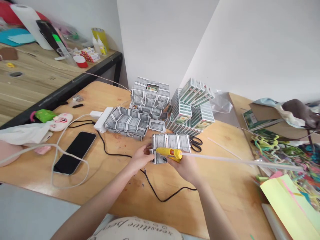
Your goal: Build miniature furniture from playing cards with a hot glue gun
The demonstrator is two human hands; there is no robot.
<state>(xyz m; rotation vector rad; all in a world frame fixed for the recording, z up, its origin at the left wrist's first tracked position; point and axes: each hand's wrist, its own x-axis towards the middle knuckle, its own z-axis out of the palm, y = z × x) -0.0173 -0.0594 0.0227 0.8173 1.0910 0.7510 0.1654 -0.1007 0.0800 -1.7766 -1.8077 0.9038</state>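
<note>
My right hand (pixel 184 168) grips a yellow hot glue gun (pixel 170 153), its nozzle pointing left and a long clear glue stick (pixel 237 160) running out to the right. The nozzle sits at the left edge of a folded panel of playing cards (pixel 172 142). My left hand (pixel 140 158) pinches that panel's left edge and holds it above the wooden table (pixel 120 173). The gun's black cord (pixel 160 195) loops over the table below my hands.
Behind the panel lie a card tray (pixel 126 123), a card box (pixel 150 96) and stacked card packs (pixel 192 110). Scissors (pixel 196 144) lie right of the panel. A black phone (pixel 75 151), a white cable and a power strip (pixel 102 119) are at left. Coloured paper (pixel 290 203) is at right.
</note>
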